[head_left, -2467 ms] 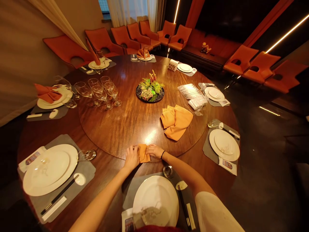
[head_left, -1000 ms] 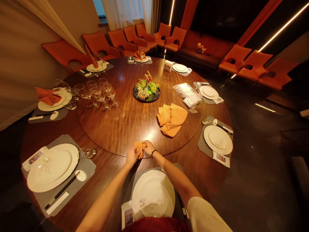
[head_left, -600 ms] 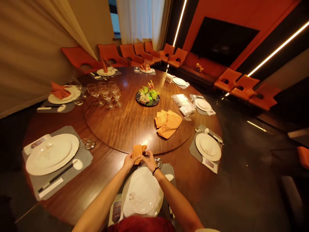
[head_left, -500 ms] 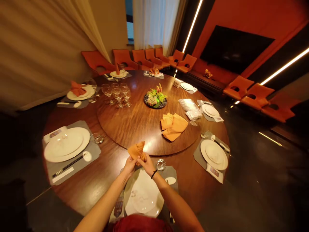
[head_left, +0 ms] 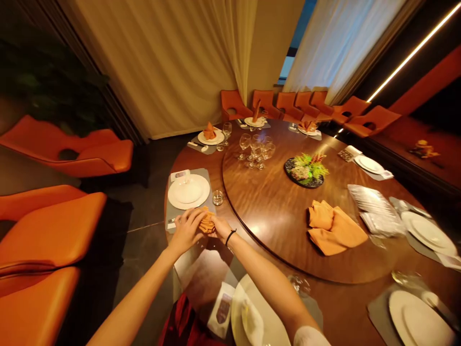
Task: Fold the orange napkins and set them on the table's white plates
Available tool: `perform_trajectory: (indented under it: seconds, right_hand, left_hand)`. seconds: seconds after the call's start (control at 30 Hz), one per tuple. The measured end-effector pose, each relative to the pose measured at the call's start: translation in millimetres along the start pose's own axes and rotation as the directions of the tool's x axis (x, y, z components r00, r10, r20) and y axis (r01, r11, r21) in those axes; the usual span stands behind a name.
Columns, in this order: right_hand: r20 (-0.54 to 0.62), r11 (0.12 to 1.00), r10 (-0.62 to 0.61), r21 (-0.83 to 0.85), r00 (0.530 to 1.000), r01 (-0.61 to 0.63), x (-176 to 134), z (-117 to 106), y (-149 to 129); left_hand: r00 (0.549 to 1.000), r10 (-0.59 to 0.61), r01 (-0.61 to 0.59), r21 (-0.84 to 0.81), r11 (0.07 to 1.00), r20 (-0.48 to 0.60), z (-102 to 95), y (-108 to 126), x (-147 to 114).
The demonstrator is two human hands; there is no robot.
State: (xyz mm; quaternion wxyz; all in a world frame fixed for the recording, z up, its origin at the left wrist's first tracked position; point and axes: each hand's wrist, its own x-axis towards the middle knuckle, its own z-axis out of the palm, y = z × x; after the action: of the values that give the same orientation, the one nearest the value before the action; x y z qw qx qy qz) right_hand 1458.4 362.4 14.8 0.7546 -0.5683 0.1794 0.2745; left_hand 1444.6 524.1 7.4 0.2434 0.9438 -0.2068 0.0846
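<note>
Both hands hold a folded orange cloth napkin above the table's left front part. My left hand grips it from the left, its fingers over the top. On the other side my right hand, with a dark band at the wrist, closes on the napkin. Just beyond them is a white plate stack on a grey placemat, with a small glass beside it. Another plate lies below my right forearm, next to a printed white packet.
On the round turntable are several stemmed glasses, a plant centrepiece, loose orange napkins and plastic-wrapped packs. Orange chairs stand at the left. Folded napkins sit on far plates.
My view has turned left. Both hands have carried the napkin left, from over the near plate toward the left place setting. The napkin now looks more bunched between the hands.
</note>
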Motion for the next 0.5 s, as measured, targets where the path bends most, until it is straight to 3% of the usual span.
perform_trajectory:
  seconds: [0.03,0.1,0.13,0.2,0.23,0.3,0.37,0.43,0.5]
  right_hand:
    - [-0.007,0.999,0.040,-0.012,0.999,-0.041,18,13,-5]
    - [0.009,0.997,0.052,-0.063,0.999,-0.051,59,32,-14]
    - [0.019,0.994,0.017,-0.112,1.000,-0.015,82,38,-18]
    - [0.020,0.942,-0.176,-0.287,0.984,0.174,128,44,-28]
    - [0.026,0.860,-0.316,-0.414,0.948,0.298,150,45,-34]
    - [0.100,0.579,-0.561,-0.662,0.821,0.476,194,43,-47]
    - [0.223,0.315,-0.645,-0.794,0.731,0.520,234,42,-57]
    - [0.273,0.198,-0.627,-0.849,0.729,0.489,271,42,-63]
    - [0.254,0.177,-0.607,-0.881,0.753,0.439,304,42,-63]
  left_hand:
    - [0.997,0.020,-0.022,0.028,0.999,0.070,-3.8,-20,9]
    - [0.997,-0.032,0.033,-0.015,0.999,0.074,-3.0,-61,31]
    - [0.996,-0.089,0.091,-0.086,0.992,0.032,0.7,-83,43]
    - [0.965,-0.255,0.227,-0.292,0.929,-0.064,12.2,-125,68]
    - [0.932,-0.348,0.286,-0.394,0.873,-0.095,18.9,-145,80]
    - [0.866,-0.487,0.354,-0.549,0.757,-0.113,33.4,-179,104]
    - [0.833,-0.542,0.359,-0.642,0.678,-0.107,49.1,-205,126]
    - [0.824,-0.558,0.338,-0.708,0.620,-0.096,66.4,-223,145]
    - [0.826,-0.560,0.334,-0.742,0.581,-0.067,84.5,-236,161]
